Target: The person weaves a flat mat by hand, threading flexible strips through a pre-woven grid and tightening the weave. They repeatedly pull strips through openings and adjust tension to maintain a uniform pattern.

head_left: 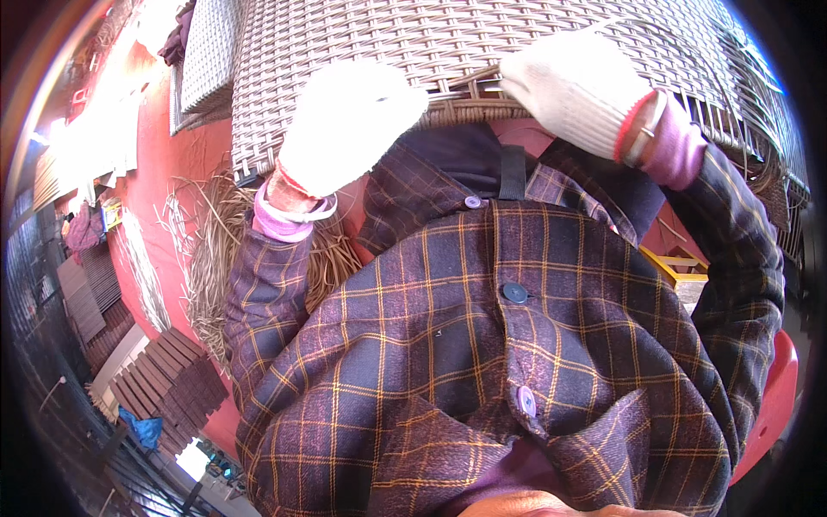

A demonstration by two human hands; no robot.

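Observation:
A large grey-brown wicker panel (345, 39) slopes in front of me, its bound edge (478, 110) toward my lap. My left hand (357, 121), in a white knitted glove, rests closed at that edge; glare washes out its fingers, hiding what they hold. On the other side of a gap in the weave, my right hand (573, 82), gloved alike, pinches a flat wicker strand (469, 79) near the edge. Long loose strands (689, 52) arch beyond my right hand over the weave.
Bundles of loose strands (215, 258) lie on the red floor at my left. Another woven piece (209, 60) stands at the far left. Stacked brown slatted pieces (164, 383) are lower left. A yellow-edged frame (676, 265) and a red chair (771, 405) are at my right.

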